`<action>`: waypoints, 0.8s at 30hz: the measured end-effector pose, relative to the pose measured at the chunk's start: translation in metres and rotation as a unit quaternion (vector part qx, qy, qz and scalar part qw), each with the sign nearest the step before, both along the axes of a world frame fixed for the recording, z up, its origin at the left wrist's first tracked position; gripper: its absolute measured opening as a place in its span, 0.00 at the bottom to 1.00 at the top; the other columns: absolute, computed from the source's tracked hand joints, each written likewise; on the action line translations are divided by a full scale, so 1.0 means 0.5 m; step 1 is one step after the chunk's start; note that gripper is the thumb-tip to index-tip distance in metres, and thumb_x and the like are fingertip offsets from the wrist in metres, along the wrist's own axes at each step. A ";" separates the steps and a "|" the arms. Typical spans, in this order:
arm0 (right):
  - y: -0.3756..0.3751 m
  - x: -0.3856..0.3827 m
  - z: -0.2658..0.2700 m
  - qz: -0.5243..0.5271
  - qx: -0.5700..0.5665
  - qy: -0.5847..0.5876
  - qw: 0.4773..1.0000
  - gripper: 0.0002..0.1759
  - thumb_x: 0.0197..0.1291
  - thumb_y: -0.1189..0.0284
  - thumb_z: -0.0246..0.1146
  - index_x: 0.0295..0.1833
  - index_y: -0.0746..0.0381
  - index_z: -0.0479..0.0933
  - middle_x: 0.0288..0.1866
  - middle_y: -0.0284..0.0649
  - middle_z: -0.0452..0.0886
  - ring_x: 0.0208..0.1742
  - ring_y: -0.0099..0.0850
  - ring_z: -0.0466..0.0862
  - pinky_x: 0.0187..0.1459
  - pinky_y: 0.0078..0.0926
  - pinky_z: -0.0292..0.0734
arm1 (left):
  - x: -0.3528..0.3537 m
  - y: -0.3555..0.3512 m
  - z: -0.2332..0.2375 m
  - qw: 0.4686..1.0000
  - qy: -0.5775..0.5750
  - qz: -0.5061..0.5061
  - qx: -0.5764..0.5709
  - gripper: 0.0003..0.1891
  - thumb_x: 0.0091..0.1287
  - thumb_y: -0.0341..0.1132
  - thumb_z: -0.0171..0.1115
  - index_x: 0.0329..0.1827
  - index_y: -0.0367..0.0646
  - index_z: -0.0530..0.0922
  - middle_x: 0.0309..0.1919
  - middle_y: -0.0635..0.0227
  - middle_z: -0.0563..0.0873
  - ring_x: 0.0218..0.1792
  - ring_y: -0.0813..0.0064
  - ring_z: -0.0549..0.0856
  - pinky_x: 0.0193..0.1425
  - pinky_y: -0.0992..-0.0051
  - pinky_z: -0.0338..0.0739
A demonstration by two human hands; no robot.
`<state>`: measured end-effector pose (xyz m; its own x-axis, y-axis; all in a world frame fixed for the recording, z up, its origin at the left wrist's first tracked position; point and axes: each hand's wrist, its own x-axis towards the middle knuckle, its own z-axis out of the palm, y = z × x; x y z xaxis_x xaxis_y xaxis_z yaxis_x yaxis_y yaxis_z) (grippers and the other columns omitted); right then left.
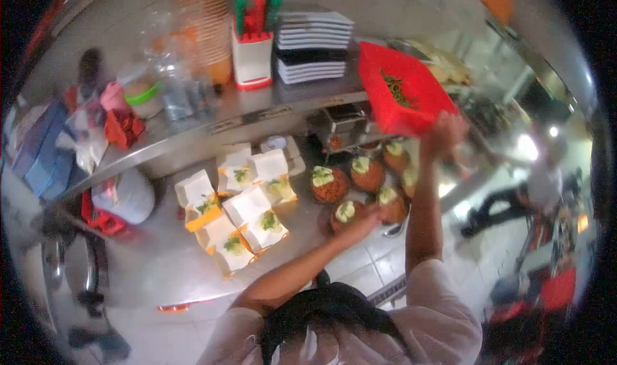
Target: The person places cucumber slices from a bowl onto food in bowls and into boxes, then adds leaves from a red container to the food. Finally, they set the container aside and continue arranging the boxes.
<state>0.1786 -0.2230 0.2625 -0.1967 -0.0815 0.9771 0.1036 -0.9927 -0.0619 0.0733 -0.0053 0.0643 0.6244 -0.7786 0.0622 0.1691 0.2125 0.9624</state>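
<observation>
My right hand [445,133] grips the near edge of a red tray [379,76], which is tilted and holds a small heap of green herbs [397,90]. My left hand [366,225] is over the near row of round brown bowls, beside one bowl [345,216] with a pale green topping; its fingers are blurred. Several more such bowls [329,185] stand around it, filled with reddish-brown food. To the left, several open takeaway boxes [247,205], white inside and yellow outside, hold green leaves.
A steel shelf [257,111] above the counter carries a knife block [252,60], stacked white trays [313,31], stacked orange containers [215,37] and plastic bags. A white tub [125,196] sits at left. Another person [543,178] is at the far right.
</observation>
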 end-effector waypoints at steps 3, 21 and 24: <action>-0.030 0.125 0.002 0.054 -0.011 0.053 0.997 0.23 0.74 0.59 0.58 0.27 0.61 0.75 0.26 0.42 0.75 0.33 0.44 0.74 0.49 0.47 0.68 | 0.051 -0.220 -0.219 0.963 0.148 -0.190 -0.123 0.30 0.82 0.54 0.51 0.83 0.56 0.60 0.62 0.68 0.82 0.60 0.69 0.83 0.69 0.60 0.80; -0.005 0.265 0.079 0.153 0.096 0.092 0.979 0.36 0.74 0.47 0.60 0.72 0.66 0.70 0.67 0.53 0.78 0.71 0.48 0.75 0.71 0.51 0.67 | 0.196 -0.291 0.068 0.842 0.303 -0.028 -0.445 0.34 0.82 0.58 0.49 0.79 0.40 0.67 0.69 0.57 0.82 0.63 0.67 0.84 0.70 0.64 0.76; 0.143 0.184 0.124 0.427 0.181 -0.048 0.885 0.29 0.76 0.53 0.57 0.67 0.67 0.72 0.61 0.52 0.79 0.62 0.42 0.80 0.65 0.45 0.74 | 0.177 -0.151 0.130 0.825 0.295 -0.171 -0.451 0.35 0.82 0.57 0.49 0.80 0.40 0.65 0.72 0.59 0.79 0.66 0.67 0.82 0.71 0.64 0.76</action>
